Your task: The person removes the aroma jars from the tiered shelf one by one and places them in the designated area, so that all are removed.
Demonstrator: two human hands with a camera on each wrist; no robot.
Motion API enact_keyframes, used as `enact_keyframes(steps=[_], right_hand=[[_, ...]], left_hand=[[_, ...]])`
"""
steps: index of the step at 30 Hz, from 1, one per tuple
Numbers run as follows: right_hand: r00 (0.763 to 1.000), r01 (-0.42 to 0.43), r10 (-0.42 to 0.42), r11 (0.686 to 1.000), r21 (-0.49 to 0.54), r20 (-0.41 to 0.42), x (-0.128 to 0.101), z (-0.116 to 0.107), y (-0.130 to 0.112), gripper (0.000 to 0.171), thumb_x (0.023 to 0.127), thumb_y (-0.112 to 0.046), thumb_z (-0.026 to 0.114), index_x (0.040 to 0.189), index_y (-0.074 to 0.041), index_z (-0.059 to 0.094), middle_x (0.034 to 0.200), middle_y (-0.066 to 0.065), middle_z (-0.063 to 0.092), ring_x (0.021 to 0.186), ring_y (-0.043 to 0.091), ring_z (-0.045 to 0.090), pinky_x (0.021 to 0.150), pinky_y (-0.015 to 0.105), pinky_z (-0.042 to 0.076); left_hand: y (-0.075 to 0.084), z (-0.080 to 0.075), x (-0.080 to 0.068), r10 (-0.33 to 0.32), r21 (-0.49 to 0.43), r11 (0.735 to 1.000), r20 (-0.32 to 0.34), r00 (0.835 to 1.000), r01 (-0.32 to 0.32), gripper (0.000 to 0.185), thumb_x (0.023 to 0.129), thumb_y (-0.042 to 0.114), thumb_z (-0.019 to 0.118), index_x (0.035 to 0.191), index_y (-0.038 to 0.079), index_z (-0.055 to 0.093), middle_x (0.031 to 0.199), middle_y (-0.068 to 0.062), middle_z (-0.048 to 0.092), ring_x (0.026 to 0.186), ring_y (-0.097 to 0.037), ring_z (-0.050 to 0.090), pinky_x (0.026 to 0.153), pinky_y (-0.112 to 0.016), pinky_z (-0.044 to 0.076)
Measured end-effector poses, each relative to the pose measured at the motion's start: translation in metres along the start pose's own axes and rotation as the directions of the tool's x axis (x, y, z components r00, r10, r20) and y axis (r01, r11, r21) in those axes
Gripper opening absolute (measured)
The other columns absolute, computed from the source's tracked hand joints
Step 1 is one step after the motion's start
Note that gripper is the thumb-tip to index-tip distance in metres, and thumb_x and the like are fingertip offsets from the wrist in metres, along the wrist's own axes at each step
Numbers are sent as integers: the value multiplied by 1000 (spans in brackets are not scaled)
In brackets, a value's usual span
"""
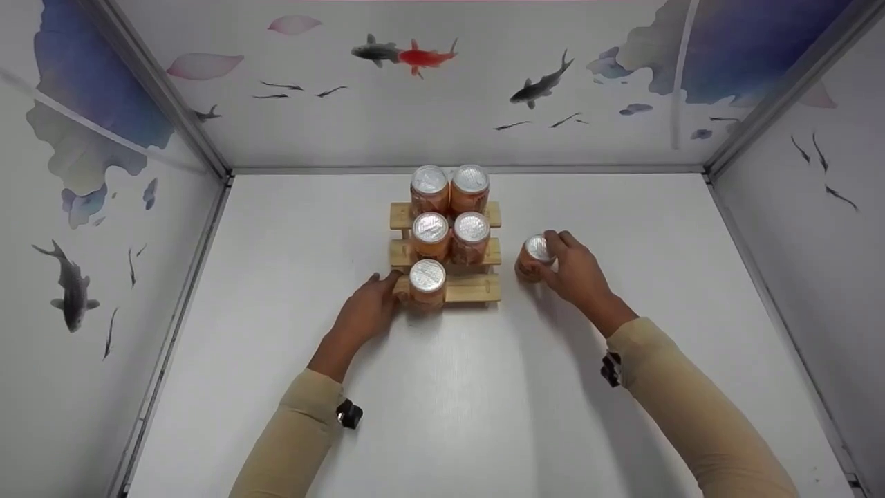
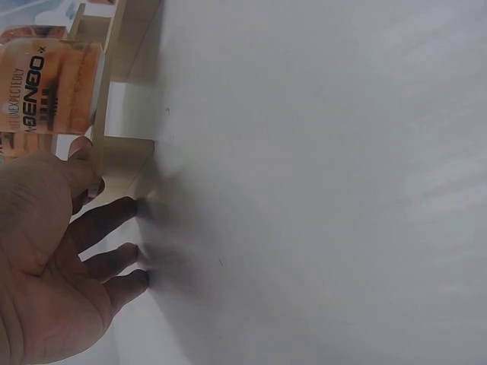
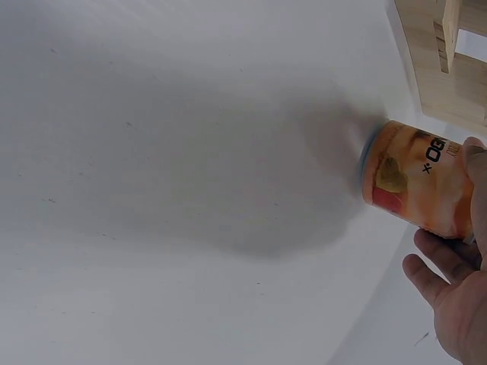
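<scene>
A stepped wooden rack (image 1: 472, 289) carries several orange cans with silver lids. Two stand on its top step, two on the middle one, and a single can (image 1: 427, 282) on the left of the lowest step. My left hand (image 1: 365, 309) pinches the left end of that lowest step, its thumb beside the can; in the left wrist view the other fingers spread near the table. To the right of the rack, my right hand (image 1: 579, 273) grips another orange can (image 1: 529, 266) around its upper part. This can (image 3: 415, 179) appears upright, with its base at or close to the table.
The white table (image 1: 442, 415) is bounded by panels at the back and both sides. Painted fish and petals decorate the back panel (image 1: 442, 124). The rack stands close to the back edge, with bare tabletop around it.
</scene>
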State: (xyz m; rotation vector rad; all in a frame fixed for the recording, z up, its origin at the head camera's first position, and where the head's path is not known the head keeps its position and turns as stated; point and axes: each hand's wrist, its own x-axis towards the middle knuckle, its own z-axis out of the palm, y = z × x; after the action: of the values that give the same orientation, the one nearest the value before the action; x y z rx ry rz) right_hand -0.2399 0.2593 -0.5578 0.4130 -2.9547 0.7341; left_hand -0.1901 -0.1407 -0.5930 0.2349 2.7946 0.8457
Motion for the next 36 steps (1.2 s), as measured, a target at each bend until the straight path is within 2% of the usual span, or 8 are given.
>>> enact_keyframes(steps=[17, 26, 31, 36], right_hand=[[998, -37, 37, 999, -12, 56, 1, 0, 0, 73, 104, -29, 82, 160, 5, 49, 146, 29, 62, 130, 48, 68, 107, 60, 58], [996, -51, 52, 999, -11, 78, 1, -1, 0, 75, 105, -32, 80, 161, 6, 46, 149, 31, 59, 135, 50, 66, 110, 61, 57], [995, -49, 52, 998, -35, 85, 2, -2, 0, 74, 106, -29, 79, 161, 5, 45, 151, 31, 58, 136, 50, 65, 111, 61, 56], [995, -41, 47, 997, -62, 91, 1, -4, -3, 80, 106, -33, 78, 166, 5, 40, 157, 31, 54, 143, 49, 60, 114, 62, 54]], left_hand=[[0, -1, -3, 39, -16, 999, -22, 999, -39, 49, 119, 29, 51, 165, 13, 52, 159, -25, 61, 157, -51, 48, 122, -72, 43], [-1, 1, 2, 0, -7, 1000, 20, 1000, 0, 53, 118, 32, 55, 167, 15, 49, 164, -23, 57, 161, -47, 44, 125, -66, 43], [-2, 0, 3, 11, -1, 1000, 15, 1000, -11, 52, 118, 32, 55, 167, 16, 50, 164, -20, 58, 160, -47, 44, 125, -67, 43], [-2, -1, 0, 19, -13, 1000, 13, 1000, -19, 51, 118, 30, 55, 166, 16, 51, 164, -20, 58, 160, -48, 45, 125, -68, 43]])
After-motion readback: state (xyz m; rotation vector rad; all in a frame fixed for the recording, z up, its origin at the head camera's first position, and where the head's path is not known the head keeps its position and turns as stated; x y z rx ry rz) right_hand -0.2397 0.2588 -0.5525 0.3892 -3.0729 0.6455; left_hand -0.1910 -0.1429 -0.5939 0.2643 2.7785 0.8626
